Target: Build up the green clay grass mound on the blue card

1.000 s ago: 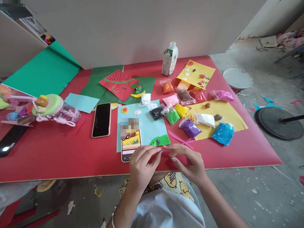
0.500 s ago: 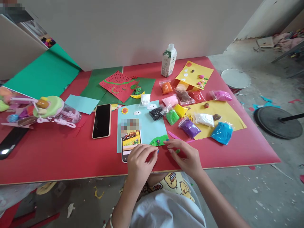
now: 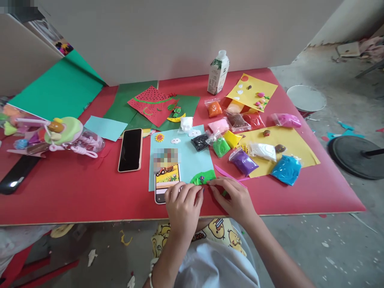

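My left hand (image 3: pixel 184 202) is over the lower end of a lit phone (image 3: pixel 161 197), thumb and forefinger pinched on a tiny bit of blue clay (image 3: pixel 203 190). My right hand (image 3: pixel 232 197) has its fingertips together at the lower edge of a green clay patch (image 3: pixel 196 178) with a small purple flower (image 3: pixel 202 178). Whatever those fingertips pinch is too small to make out. The patch lies on a light blue sheet (image 3: pixel 198 160), which also carries a clay sun (image 3: pixel 159 137) and white clouds (image 3: pixel 175 141). A bit of green clay (image 3: pixel 224 193) shows under my right hand.
Several clay bags, among them purple (image 3: pixel 243 162), blue (image 3: pixel 286 170) and green (image 3: pixel 221 147), lie to the right beside a pink strip (image 3: pixel 228 174). A black-screened phone (image 3: pixel 130 151) lies left. At the back stands a carton bottle (image 3: pixel 218 74). The red table's front edge (image 3: pixel 120 221) is close.
My right fingertips have come down and closed together at the green patch's edge. The left hand has shifted slightly right, still pinching the blue bit. The view has moved a little.
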`<state>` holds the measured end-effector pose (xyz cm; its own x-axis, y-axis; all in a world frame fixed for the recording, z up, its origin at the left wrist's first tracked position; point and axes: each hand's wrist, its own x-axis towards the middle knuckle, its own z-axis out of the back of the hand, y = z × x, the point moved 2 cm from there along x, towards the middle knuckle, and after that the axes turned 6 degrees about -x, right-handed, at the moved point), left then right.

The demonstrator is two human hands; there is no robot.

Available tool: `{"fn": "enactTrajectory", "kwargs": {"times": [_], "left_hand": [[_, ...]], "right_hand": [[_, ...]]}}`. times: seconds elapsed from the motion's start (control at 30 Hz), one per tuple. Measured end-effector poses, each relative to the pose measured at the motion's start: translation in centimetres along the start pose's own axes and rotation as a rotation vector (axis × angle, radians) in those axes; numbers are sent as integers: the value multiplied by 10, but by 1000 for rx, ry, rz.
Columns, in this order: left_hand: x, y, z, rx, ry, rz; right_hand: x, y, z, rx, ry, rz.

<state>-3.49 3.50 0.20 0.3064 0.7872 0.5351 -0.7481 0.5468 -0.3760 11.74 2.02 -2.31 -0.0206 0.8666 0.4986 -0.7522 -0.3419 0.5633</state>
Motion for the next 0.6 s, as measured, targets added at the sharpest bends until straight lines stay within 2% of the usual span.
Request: {"fn": "enactTrajectory", "kwargs": {"times": [0.17,0.6], "left_hand": [[-6,-1,-7,108,-36,63],[-5,-4,-16,134,-57,15]], "right_hand": [[0,-1,1,-4,-1,-2],[3,-1,3,18,6,9]]}}
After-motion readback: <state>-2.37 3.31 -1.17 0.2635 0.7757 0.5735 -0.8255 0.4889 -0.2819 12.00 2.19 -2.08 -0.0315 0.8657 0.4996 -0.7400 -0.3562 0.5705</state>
